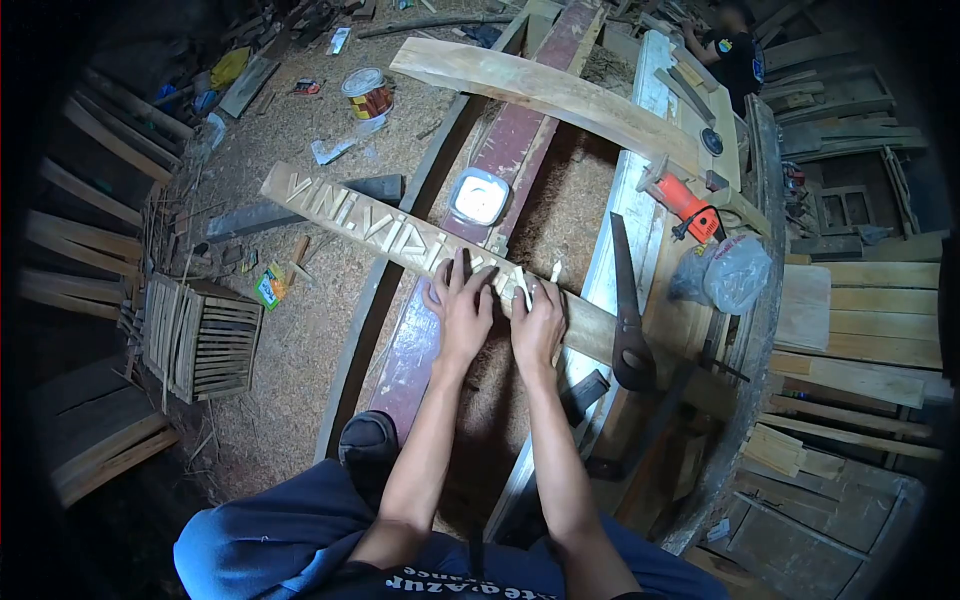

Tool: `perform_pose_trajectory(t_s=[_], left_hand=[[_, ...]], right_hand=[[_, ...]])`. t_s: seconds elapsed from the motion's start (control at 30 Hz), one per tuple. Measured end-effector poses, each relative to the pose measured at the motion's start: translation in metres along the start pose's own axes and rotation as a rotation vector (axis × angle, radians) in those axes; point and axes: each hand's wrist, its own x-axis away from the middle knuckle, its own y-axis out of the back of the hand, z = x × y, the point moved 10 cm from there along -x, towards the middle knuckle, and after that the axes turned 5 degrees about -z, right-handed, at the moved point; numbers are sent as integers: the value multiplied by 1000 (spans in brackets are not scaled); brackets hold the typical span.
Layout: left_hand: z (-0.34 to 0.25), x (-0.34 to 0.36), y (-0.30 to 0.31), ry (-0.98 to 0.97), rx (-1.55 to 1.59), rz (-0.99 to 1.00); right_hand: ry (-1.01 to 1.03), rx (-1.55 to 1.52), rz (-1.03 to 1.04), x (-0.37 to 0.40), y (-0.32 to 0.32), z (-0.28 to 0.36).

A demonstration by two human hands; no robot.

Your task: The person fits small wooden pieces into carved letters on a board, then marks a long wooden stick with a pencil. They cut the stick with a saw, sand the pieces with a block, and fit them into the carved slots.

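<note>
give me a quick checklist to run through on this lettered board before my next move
1. Hands on the board: ok, left hand and right hand are both at the board.
2. Letters firmly fixed: cannot tell, they sit on the board but their hold doesn't show.
3. Tub close by and upright: ok, it stands just beyond the board.
4. Saw clear of the board: not ok, it appears to lie across the board, right of your right hand.
5. Orange power tool unplugged: cannot tell, its connection isn't clear.
</note>
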Motion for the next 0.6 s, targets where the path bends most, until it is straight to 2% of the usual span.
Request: perform_pose_trajectory(t_s=[0.07,0.1,0.2,0.27,0.4,0.47,0.53,0.6], left_hand=[[-1,0,8,5,1,-53],[1,0,10,11,14,-57],[-4,3,21,-12,78,-98],[5,9,14,142,144,11],[-3,18,9,148,246,12],[0,24,-6,196,369,117],[7,24,-2,192,337,87],[21,28,-4,265,459,114]], right_hand=[[-29,-102,-37,-5,11,-2],[-152,-200,30,-5,7,-14],[-189,-326,43,-4,7,-28],[-157,-300,17,-1,13,-32],[-234,-457,192,14,-1,-32],[-154,-446,305,22,-10,-19],[-138,-447,280,27,-11,-16],[-225,-495,358,34,-22,-17]])
